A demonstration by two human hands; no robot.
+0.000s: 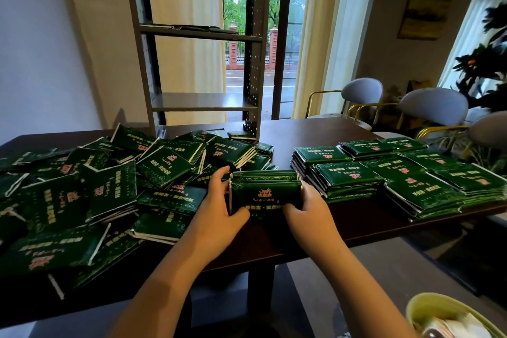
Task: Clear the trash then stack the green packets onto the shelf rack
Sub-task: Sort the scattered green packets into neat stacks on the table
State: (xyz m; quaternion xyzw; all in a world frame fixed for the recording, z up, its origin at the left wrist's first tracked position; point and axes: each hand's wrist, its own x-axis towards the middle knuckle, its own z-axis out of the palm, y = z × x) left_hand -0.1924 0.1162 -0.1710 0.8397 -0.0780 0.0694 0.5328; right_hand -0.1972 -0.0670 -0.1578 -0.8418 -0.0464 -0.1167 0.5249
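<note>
A loose heap of green packets [96, 195] covers the left side of the table [315, 132], with the shelf rack [197, 35] standing behind it. The left hand [219, 200] grips one end of an upright bundle [264, 189], and the right hand [307, 208] grips the other. Neat stacks [397, 175] lie to the right.

So the left grip [219, 200] and right grip [307, 208] hold a small upright bundle of green packets [264, 191] between them, one at each end. It's on or just above the dark desk [301, 132], can't tell which. Left of it is a big messy pile of loose packets [109, 186]. To the right are neat flat stacks [397, 173], side by side. The grey metal shelf rack [203, 101] stands at the desk's far side, with a few dark packets [192, 27] lying on an upper shelf. Bottom right, a yellow-green bin [428, 307] with some paper in it.
</note>
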